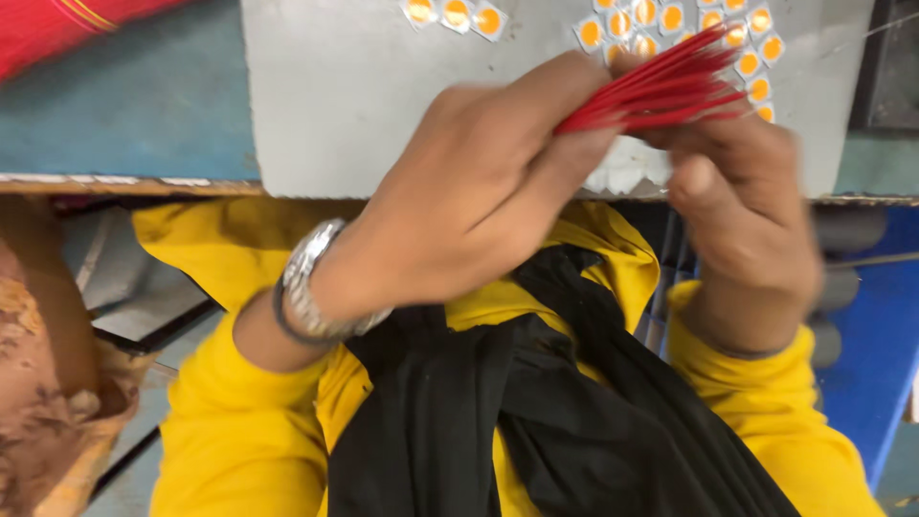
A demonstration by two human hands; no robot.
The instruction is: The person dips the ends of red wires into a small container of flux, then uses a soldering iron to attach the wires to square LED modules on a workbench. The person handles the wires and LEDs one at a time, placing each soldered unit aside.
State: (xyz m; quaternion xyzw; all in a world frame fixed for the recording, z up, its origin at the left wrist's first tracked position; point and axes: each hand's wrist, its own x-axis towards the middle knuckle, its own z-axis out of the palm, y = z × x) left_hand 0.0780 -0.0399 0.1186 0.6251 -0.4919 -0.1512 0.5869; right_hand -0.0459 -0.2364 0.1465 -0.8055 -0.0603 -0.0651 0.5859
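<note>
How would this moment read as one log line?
left hand: grips red wire bundle | right hand: on bundle | below: grey board, small orange chips

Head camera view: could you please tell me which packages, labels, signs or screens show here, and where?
No packages, labels, signs or screens show.
Nearest in kind: small square white chips with orange round centres, loose on the grey board, behind the red wire bundle held by both hands.

Bright yellow long sleeves on both arms, black cloth garment draped down the front, silver metal link wristwatch beside thin dark band on left wrist
</note>
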